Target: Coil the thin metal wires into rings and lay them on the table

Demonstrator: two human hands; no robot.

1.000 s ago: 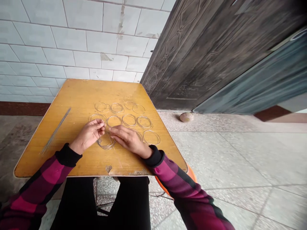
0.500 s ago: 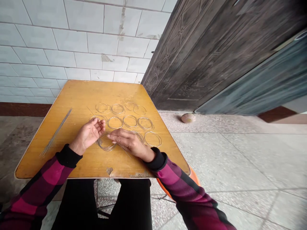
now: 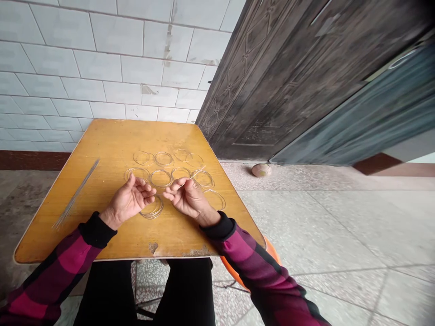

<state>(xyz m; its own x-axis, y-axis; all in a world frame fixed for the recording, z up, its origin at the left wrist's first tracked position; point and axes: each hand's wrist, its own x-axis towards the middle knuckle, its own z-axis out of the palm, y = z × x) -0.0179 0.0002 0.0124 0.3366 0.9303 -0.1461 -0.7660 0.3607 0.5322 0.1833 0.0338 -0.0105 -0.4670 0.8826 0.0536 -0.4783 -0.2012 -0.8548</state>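
Observation:
My right hand (image 3: 186,198) is raised above the yellow wooden tabletop (image 3: 112,140), pinching a thin straight wire (image 3: 193,177) between thumb and fingers. The wire's free end points up and right over the rings. My left hand (image 3: 131,201) lies palm up with its fingers apart, holding nothing. Beside its fingertips sits a coiled wire ring bundle (image 3: 152,208). Several more thin wire rings (image 3: 161,179) lie in rows beyond the hands. A bundle of straight wires (image 3: 76,194) lies to the left.
A white tiled wall (image 3: 102,72) rises behind the table, and a dark embossed door (image 3: 272,90) stands to the right. A small stone (image 3: 261,170) lies on the speckled floor. An orange stool edge (image 3: 249,267) shows under my right arm.
My right hand has risen and turned, bringing the thin wire up to point toward the upper right. My left hand has opened slightly. The view has tilted a little.

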